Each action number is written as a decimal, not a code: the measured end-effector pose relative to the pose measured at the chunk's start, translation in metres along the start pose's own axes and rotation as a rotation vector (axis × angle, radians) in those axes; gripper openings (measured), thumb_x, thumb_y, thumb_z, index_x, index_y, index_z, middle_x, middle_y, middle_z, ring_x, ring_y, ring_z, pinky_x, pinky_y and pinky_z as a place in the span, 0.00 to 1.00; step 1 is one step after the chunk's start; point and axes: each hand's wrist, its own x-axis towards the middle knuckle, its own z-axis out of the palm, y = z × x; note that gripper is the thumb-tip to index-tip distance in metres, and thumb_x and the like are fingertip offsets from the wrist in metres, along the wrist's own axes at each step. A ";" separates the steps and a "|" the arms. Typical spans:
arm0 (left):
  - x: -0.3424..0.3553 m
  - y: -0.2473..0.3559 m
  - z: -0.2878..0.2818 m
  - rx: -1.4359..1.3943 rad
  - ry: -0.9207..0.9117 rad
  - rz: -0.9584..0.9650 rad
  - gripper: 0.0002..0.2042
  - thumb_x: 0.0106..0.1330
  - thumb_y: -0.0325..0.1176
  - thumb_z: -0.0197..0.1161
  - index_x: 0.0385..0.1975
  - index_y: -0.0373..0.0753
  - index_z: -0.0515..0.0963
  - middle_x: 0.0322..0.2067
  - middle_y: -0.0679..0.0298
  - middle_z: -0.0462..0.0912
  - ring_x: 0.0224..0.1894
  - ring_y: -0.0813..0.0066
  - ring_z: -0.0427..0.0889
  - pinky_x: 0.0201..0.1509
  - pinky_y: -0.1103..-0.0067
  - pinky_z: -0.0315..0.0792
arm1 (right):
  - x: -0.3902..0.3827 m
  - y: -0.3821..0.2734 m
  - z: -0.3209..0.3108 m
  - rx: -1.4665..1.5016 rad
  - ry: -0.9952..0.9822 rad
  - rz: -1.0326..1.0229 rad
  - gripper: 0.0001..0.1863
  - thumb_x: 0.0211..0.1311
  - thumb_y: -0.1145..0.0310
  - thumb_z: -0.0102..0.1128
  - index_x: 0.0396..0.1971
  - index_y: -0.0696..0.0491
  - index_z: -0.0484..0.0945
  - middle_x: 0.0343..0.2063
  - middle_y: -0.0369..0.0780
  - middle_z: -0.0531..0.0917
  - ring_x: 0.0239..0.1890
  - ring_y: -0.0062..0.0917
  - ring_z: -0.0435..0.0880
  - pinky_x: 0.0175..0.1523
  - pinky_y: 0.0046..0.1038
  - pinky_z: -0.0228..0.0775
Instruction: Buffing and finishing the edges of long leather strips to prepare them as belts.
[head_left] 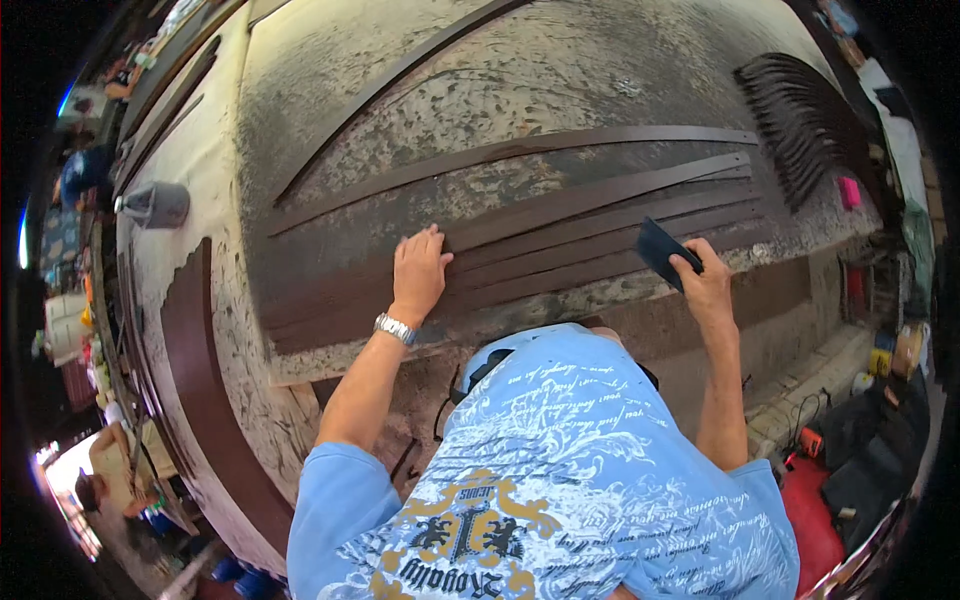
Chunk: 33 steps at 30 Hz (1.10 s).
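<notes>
Long dark brown straps (600, 195) lie side by side across the stained work table (560, 90). My left hand (420, 268), with a metal watch at its wrist, rests on them with its fingers stretched out. In my right hand (708, 285) is a dark flat rectangular piece (662, 252), pinched between thumb and fingers and tilted over the right part of the straps. Whether its lower edge touches them I cannot tell. Farther off, a separate strap (400, 75) lies at a slant.
A fanned stack of brown straps (800, 125) lies at the far right, near a pink block (849, 193). To the left are a grey bucket (158, 204) and a wide brown sheet (205, 370). Another person (105, 460) is at the lower left.
</notes>
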 end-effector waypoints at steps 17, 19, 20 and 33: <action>0.039 -0.085 -0.043 -0.108 -0.101 0.111 0.17 0.62 0.29 0.66 0.50 0.35 0.74 0.49 0.53 0.77 0.53 0.50 0.76 0.56 0.63 0.69 | -0.038 -0.028 0.047 -0.004 0.084 0.106 0.12 0.61 0.63 0.64 0.40 0.52 0.76 0.29 0.49 0.83 0.37 0.47 0.83 0.40 0.44 0.72; 0.035 -0.090 -0.043 -0.163 -0.122 0.100 0.17 0.63 0.29 0.66 0.50 0.34 0.74 0.50 0.52 0.76 0.54 0.49 0.74 0.56 0.62 0.69 | -0.038 -0.028 0.046 -0.015 0.098 0.124 0.12 0.58 0.65 0.65 0.39 0.52 0.78 0.30 0.47 0.84 0.36 0.44 0.84 0.40 0.40 0.74; 0.032 -0.093 -0.043 -0.252 -0.145 0.074 0.17 0.64 0.29 0.66 0.50 0.33 0.73 0.50 0.51 0.74 0.55 0.48 0.73 0.56 0.62 0.69 | -0.038 -0.029 0.045 -0.016 0.106 0.130 0.12 0.58 0.65 0.65 0.39 0.52 0.78 0.30 0.47 0.84 0.36 0.44 0.84 0.40 0.40 0.74; 0.053 -0.074 -0.033 -0.194 -0.094 0.198 0.25 0.59 0.30 0.67 0.59 0.37 0.72 0.58 0.50 0.73 0.60 0.49 0.71 0.63 0.60 0.65 | -0.048 -0.006 0.011 -0.047 0.096 0.193 0.12 0.60 0.63 0.64 0.40 0.52 0.77 0.32 0.48 0.84 0.39 0.47 0.83 0.42 0.44 0.72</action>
